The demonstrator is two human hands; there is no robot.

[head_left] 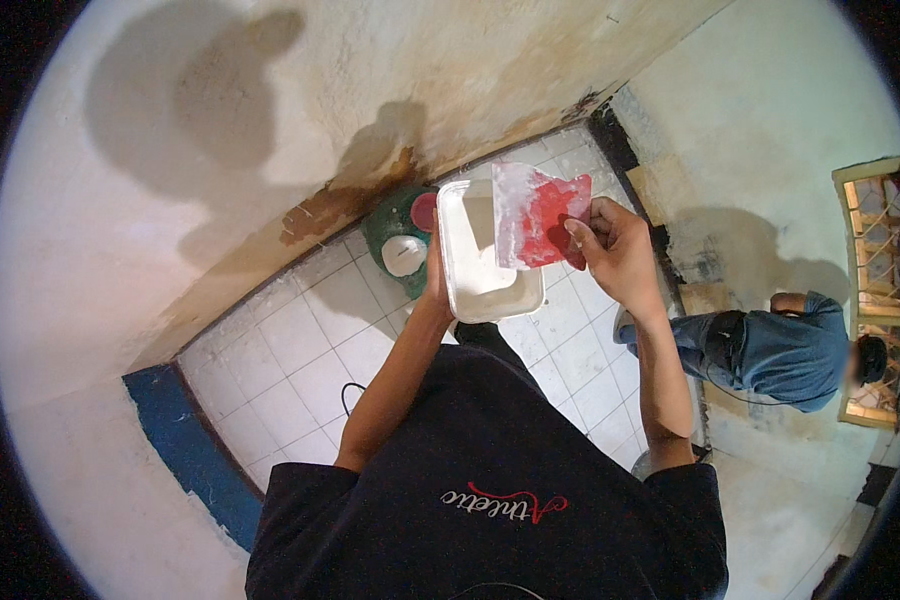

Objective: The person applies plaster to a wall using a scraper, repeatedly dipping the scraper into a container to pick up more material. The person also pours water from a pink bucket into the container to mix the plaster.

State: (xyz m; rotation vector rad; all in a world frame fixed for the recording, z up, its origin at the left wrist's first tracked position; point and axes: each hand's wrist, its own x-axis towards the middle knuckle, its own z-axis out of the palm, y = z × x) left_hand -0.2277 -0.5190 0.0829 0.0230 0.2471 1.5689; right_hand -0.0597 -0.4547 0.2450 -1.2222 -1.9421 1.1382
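Observation:
My left hand (pixel 436 268) grips the left side of a white rectangular tub (pixel 449 240), its fingers partly hidden by the wall. White paste (pixel 475 275) lies inside the tub. Over the tub's right part, my right hand (pixel 625 255) pinches a flat red putty spreader (pixel 550 222) by its right edge. White paste smears the spreader's face, most thickly along its left edge. I cannot tell whether the spreader touches the rim.
Beyond my left hand, a green item (pixel 378 228) on the tiled floor (pixel 300 345) bears a white round item (pixel 404 256) and a reddish cup-like one (pixel 424 212). A stained wall (pixel 370 60) rises ahead. Another person (pixel 785 345) stands at right near a barred window (pixel 875 250).

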